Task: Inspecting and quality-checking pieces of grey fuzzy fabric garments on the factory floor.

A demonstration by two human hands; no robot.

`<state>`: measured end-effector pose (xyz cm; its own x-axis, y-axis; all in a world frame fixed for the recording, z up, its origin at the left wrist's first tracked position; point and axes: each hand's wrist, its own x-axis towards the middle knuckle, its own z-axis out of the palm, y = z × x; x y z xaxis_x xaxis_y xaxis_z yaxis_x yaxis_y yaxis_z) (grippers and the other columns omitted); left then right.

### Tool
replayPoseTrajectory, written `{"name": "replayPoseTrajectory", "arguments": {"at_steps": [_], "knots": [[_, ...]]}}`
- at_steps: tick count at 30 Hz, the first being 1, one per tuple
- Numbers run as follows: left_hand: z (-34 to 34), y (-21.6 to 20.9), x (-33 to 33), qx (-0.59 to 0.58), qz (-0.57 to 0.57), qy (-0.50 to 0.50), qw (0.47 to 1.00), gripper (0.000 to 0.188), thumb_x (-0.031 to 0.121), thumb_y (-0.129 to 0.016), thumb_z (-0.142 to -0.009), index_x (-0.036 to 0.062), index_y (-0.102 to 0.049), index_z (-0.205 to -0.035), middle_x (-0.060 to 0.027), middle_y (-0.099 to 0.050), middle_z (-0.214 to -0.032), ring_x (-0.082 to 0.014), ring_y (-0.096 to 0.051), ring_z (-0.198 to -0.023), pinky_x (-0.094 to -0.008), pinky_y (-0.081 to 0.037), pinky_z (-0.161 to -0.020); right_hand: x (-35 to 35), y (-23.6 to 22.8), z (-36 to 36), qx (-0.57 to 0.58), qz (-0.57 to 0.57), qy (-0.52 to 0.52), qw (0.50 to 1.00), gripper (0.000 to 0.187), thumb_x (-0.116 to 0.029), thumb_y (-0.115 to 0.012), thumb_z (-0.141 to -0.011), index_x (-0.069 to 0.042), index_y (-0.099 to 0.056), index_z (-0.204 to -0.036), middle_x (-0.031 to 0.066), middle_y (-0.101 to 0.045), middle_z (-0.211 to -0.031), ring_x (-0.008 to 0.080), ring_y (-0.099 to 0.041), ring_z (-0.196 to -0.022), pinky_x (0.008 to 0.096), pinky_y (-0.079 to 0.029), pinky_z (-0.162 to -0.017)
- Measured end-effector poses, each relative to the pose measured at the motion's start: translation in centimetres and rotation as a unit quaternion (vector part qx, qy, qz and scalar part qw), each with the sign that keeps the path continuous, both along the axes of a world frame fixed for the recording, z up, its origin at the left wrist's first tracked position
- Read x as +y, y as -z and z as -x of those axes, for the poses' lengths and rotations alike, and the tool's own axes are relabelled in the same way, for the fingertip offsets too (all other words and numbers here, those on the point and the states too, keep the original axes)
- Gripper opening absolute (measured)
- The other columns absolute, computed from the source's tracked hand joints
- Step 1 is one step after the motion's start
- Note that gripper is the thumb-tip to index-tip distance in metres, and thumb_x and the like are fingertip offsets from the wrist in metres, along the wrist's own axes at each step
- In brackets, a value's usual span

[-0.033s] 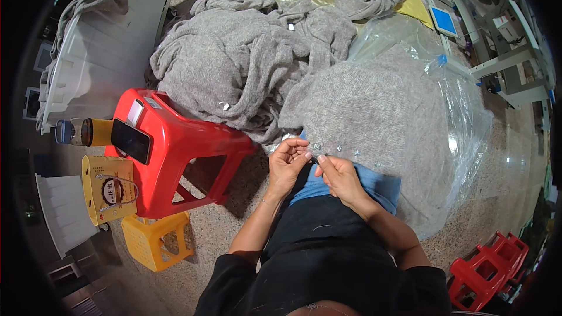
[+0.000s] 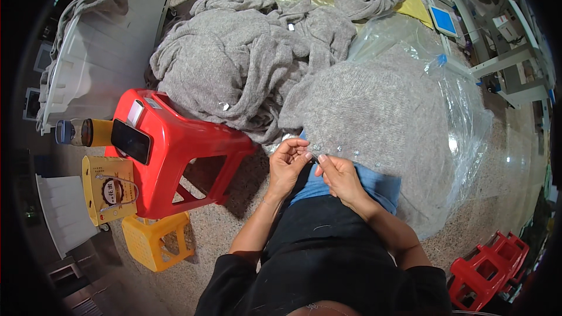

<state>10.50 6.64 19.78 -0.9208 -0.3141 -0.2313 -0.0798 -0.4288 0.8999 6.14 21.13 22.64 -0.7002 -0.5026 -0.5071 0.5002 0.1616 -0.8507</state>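
Observation:
My left hand [image 2: 284, 169] is closed in a pinch at the near left edge of a grey knitted garment [image 2: 374, 105] spread over my lap. My right hand [image 2: 344, 182] meets it from the right, also pinching. Between the fingertips shows a small, thin, dark item [image 2: 315, 160], too small to name. Just beyond the fingers, several small shiny pieces [image 2: 339, 148] lie in a row along the garment's near edge. Blue cloth [image 2: 380, 187] covers my legs below it.
Heaped grey knitwear [image 2: 228, 58] lies ahead, with clear plastic sheeting [image 2: 468, 123] at right. A red stool [image 2: 175, 134] at left carries a phone [image 2: 130, 141]; a yellow paper bag [image 2: 111, 199] hangs beside it. Nearby are a yellow stool [image 2: 149, 237], white bin [image 2: 111, 41] and red stools [image 2: 486, 269].

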Motion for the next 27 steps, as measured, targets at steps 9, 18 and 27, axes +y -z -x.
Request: {"name": "replayPoseTrajectory", "arguments": {"at_steps": [9,18,27], "knots": [[-0.31,0.14,0.71,-0.012,0.046,-0.020,0.999,0.025,-0.003,-0.066,-0.079,0.0029,-0.060,-0.103,0.0029,-0.055,-0.087,-0.0042,-0.052,-0.079,-0.0175,-0.043,-0.072,-0.07,-0.40,0.09,-0.074,0.005,-0.013,0.997,0.040,-0.039,-0.045,-0.095,-0.006,-0.054,-0.074,-0.0047,-0.034,-0.049,0.0033,-0.027,-0.037,0.0208,-0.025,-0.033],[-0.34,0.26,0.87,-0.016,0.063,-0.023,0.998,0.024,-0.002,-0.067,-0.079,0.0028,-0.060,-0.101,0.0029,-0.056,-0.087,-0.0038,-0.051,-0.078,-0.0178,-0.042,-0.072,-0.32,-0.27,0.24,-0.097,-0.026,0.012,0.995,0.042,-0.040,-0.045,-0.095,-0.006,-0.054,-0.072,-0.0044,-0.035,-0.049,0.0037,-0.028,-0.037,0.0208,-0.027,-0.032],[-0.38,0.07,0.91,-0.026,0.081,-0.015,0.996,0.019,-0.002,-0.066,-0.079,0.0029,-0.062,-0.097,0.0020,-0.058,-0.091,-0.0047,-0.052,-0.080,-0.0187,-0.043,-0.071,-0.28,0.00,-0.03,-0.099,0.038,0.034,0.994,0.041,-0.038,-0.043,-0.096,-0.005,-0.055,-0.075,-0.0042,-0.037,-0.050,0.0033,-0.031,-0.040,0.0197,-0.028,-0.036]]}}
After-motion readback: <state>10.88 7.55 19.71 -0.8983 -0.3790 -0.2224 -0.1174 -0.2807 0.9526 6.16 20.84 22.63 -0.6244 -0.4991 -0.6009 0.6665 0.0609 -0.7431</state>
